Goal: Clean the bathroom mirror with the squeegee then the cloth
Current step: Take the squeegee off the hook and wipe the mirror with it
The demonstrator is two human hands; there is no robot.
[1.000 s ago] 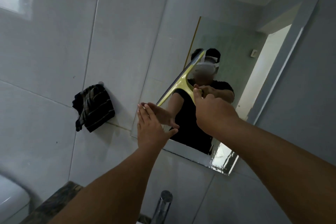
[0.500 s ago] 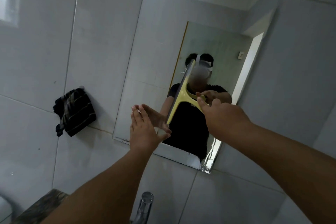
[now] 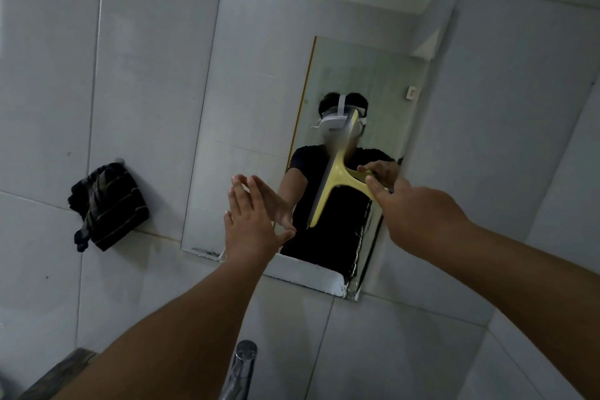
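Observation:
A frameless mirror [image 3: 259, 75] hangs on the grey tiled wall and reflects a person in a black shirt. My right hand [image 3: 418, 214] grips the handle of a yellow squeegee [image 3: 334, 177], whose blade lies nearly upright against the glass right of the mirror's middle. My left hand [image 3: 251, 224] is flat on the lower part of the mirror, fingers spread, holding nothing. A dark striped cloth [image 3: 108, 206] hangs on a wall hook left of the mirror, apart from both hands. Water streaks show along the mirror's lower right edge.
A chrome tap [image 3: 242, 367] rises at the bottom centre below the mirror. A dark stone counter edge [image 3: 61, 370] shows at the bottom left. Tiled walls surround the mirror, with a corner to the right.
The squeegee blade has turned from slanted to nearly upright and shifted right across the glass. The view has moved, so mirror and cloth sit differently in frame. My left hand stays on the glass.

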